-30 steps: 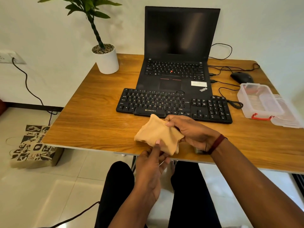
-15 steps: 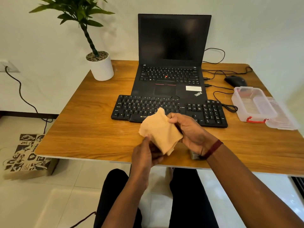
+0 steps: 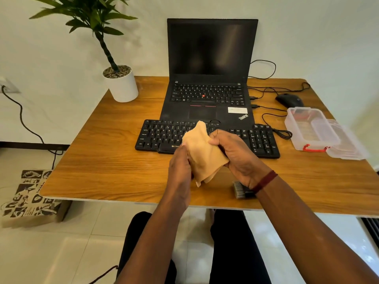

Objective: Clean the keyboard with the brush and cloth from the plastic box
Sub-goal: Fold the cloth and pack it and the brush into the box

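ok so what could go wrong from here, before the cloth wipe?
1. The brush lies near the table front edge, partly under the right wrist; drawing that arm back could sweep it off.
2. The left hand and right hand hold the cloth bunched, corners loose; wiped like that, it may snag keyboard keycaps.

The single head-worn camera looks forward and down, close over the table (image 3: pixel 106 165), facing the wall (image 3: pixel 41 54).
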